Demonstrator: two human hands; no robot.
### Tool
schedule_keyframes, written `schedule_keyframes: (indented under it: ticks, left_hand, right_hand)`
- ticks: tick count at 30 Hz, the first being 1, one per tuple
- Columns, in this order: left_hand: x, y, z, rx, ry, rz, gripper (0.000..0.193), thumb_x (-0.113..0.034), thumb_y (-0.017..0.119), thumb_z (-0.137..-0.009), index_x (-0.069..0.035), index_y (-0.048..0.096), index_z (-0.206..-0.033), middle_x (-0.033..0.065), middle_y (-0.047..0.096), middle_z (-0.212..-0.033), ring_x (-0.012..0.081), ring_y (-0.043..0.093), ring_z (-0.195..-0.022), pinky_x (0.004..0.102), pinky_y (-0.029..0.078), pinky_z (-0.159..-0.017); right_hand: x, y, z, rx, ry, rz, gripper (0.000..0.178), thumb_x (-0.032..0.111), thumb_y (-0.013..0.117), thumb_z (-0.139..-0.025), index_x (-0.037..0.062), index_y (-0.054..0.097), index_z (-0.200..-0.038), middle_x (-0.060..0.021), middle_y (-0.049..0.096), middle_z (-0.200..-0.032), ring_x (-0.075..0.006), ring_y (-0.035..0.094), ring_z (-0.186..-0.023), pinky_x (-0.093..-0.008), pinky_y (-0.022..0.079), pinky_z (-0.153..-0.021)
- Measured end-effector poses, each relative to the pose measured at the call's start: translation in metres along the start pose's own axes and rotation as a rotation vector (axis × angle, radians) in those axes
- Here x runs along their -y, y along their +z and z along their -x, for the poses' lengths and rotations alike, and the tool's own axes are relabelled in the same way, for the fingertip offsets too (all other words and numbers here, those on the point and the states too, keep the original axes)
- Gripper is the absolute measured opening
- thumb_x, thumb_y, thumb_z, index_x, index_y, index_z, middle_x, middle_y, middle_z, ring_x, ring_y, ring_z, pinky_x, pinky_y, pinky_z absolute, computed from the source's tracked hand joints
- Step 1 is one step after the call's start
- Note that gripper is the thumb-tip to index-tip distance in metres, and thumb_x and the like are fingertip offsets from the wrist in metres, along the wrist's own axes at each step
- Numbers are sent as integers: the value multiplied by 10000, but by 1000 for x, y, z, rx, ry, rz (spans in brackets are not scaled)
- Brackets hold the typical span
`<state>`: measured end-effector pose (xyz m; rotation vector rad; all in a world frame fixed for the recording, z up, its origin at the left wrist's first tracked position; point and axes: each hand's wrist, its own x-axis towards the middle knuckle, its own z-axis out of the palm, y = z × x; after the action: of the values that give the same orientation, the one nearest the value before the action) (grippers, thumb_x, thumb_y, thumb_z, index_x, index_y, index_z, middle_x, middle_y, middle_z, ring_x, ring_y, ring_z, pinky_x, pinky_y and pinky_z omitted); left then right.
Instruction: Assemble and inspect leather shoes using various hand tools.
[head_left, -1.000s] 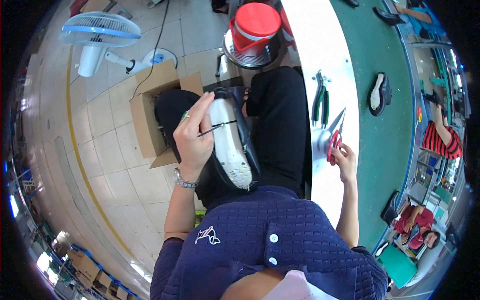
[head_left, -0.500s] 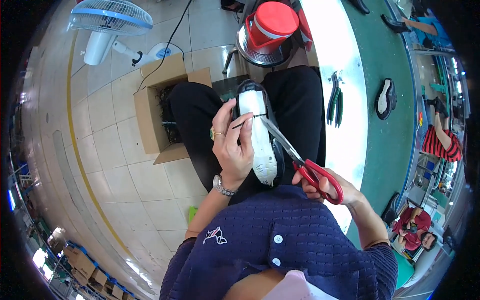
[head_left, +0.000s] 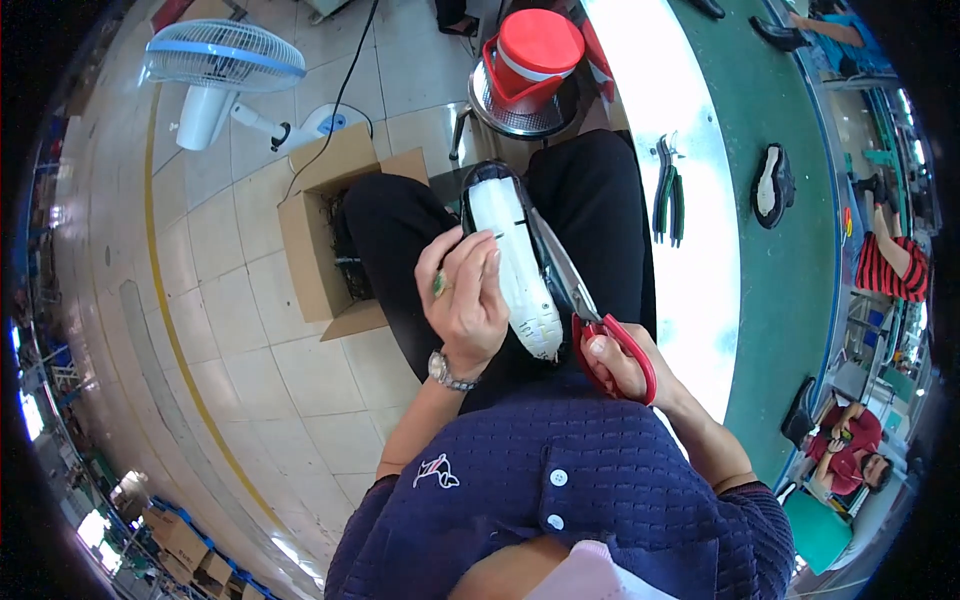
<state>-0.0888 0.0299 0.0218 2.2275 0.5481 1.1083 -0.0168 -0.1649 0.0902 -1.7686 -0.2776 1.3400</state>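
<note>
A black shoe (head_left: 510,255) lies sole side up across my lap, its white underside facing me and its toe pointing away. Round its left side my left hand (head_left: 465,290) is closed, with fingers bent over the white underside near a short dark strip. My right hand (head_left: 630,365) grips scissors (head_left: 565,270) by their red handles, thumb and fingers through the loops. The long metal blades run along the shoe's right edge, pointing away from me. Whether they touch the shoe I cannot tell. A small dark mark crosses the white underside near the blade tips.
Black-and-green pliers (head_left: 668,195) lie on the white bench (head_left: 705,300) at right. Beyond runs a green conveyor (head_left: 750,330) with another shoe (head_left: 772,187). An open cardboard box (head_left: 305,240), a fan (head_left: 220,60) and a red bucket (head_left: 540,50) on a metal stool stand ahead. Co-workers sit far right.
The scissors have swung off the white underside to the shoe's right edge, their handles shifting left. The black strip between my left fingers no longer stands out as a long piece.
</note>
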Motion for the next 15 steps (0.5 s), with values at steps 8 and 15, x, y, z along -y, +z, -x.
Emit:
schedule_keyframes:
  ticks: [8, 15]
  left_hand:
    - [-16, -33, -32, -258, 163, 131, 146, -32, 543, -937, 56, 615, -845, 150, 660, -770, 258, 638, -687, 322, 500, -605]
    - [28, -74, -81, -536, 136, -18, 226, -71, 466, -996, 102, 584, -911, 179, 651, -820, 261, 635, -704, 308, 525, -632]
  right_hand:
    - [-8, -12, -4, 6, -6, -31, 362, 394, 583, -963, 47, 617, -864, 29, 508, -623, -63, 475, -544, -245, 379, -491]
    - [-49, -47, -3, -450, -189, 77, 239, 259, 670, -912, 26, 620, -933, 9, 566, -767, -63, 536, -643, -212, 419, -574]
